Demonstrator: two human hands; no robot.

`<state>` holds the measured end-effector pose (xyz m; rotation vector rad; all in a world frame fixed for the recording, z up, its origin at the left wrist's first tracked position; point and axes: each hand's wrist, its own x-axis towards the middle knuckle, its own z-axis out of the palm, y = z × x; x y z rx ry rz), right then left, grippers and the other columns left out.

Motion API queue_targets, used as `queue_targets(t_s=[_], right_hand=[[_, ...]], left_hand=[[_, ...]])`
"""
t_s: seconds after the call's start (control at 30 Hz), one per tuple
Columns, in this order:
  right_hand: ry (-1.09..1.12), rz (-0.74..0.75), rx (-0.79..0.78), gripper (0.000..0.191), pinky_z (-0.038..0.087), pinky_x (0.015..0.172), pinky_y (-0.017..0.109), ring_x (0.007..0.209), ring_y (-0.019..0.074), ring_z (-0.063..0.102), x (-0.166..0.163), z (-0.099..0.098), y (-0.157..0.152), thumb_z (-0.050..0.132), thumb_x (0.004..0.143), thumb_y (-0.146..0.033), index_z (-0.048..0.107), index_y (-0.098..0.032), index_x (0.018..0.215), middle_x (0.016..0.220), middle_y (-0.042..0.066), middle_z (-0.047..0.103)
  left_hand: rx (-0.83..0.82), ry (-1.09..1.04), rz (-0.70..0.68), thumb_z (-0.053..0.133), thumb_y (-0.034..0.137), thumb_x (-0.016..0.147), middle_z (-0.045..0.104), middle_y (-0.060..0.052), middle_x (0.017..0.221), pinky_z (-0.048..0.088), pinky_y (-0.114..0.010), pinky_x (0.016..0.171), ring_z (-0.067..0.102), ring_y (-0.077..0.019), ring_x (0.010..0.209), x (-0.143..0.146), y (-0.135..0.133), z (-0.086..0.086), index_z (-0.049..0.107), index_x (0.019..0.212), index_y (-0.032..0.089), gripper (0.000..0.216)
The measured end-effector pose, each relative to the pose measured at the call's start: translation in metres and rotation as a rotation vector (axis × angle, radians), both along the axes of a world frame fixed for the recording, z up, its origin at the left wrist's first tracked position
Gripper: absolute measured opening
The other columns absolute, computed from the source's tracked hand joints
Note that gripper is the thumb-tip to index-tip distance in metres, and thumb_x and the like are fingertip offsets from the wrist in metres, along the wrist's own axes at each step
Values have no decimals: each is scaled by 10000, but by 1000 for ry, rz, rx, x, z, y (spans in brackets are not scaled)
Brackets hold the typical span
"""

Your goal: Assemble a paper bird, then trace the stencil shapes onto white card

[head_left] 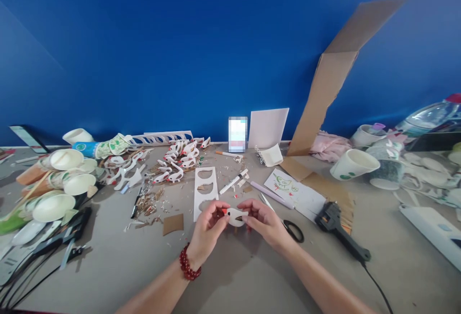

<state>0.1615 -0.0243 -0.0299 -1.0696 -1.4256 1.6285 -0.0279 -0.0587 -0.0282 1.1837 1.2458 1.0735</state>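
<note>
A small white bird-shaped piece (236,217) with a red tip and a black eye dot is held over the near middle of the surface (230,280), between the two hands. Its red-tipped end is pinched between thumb and fingers by the grip of the left hand (210,225), on whose wrist a dark red bead bracelet (189,263) is worn. Its other end is pinched in the same way by the grip of the right hand (265,220). Just beyond the left hand, a white strip (197,199) pierced by rounded openings is laid flat, and a brown cardboard square (173,225) is seen farther toward the left edge. Near the right hand, black-handled scissors (301,231) are set down, with a glue gun (342,235) placed farther toward the right edge. Beyond these, a sheet (306,201) marked with a green bird drawing is partly overlapped by the glue gun. Toward the back edge, left of the middle, similar white pieces (189,149) with red tips are heaped. Paper cups (65,159) are gathered by the left edge, and a bright screen (237,134) is stood upright at the back edge.
</note>
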Motion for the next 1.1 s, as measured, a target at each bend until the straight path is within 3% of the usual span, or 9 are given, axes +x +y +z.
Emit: queue_targets(t_s=[0.23,0.4,0.53,0.7,0.8,0.97,1.1], right_hand=[[-16,-8,48,243,476,587,259,630,136,566,5,-12,7,621,843,-341,620,-171,1016,753,1,611],[-26,41,47,224,461,583,250,590,123,549,8,-14,10,624,841,-336,626,-183,1005,723,-21,590],[-123,74,97,181,443,578,245,566,126,551,8,-14,10,633,828,-310,639,-198,969,669,-40,562],[-258,119,196,119,414,561,238,583,139,552,11,-10,11,602,823,-251,651,-206,922,681,-24,599],[-378,106,274,119,393,567,238,608,148,542,14,-7,14,572,801,-188,661,-208,877,691,-12,620],[-501,122,308,140,368,560,237,596,148,526,21,-5,19,551,812,-204,666,-210,891,683,-11,620],[-566,154,337,151,384,582,249,614,160,544,24,-5,21,534,841,-260,664,-218,905,702,-4,629]], left_hand=[[73,4,9,594,380,871,646,-62,999,502,-289,800,621,-184,886,-7,6,2,600,1094,188,294],[117,140,-67,584,358,881,642,-68,1028,510,-290,781,626,-191,897,-11,10,-2,626,1070,193,254],[246,303,-53,575,277,880,652,-59,973,498,-290,749,620,-188,838,-10,10,-7,652,1036,211,186],[383,428,-54,576,213,876,661,-57,883,478,-328,821,611,-222,887,-9,11,-3,674,900,216,100],[410,431,-49,577,218,881,672,-73,962,470,-352,886,609,-237,961,-11,13,1,676,940,222,116],[376,366,170,530,292,927,675,-77,1086,434,-354,973,594,-238,1096,-34,19,18,666,1015,219,178],[345,328,308,523,347,933,687,-69,1087,463,-335,934,630,-225,1035,-65,16,39,666,1012,212,211]])
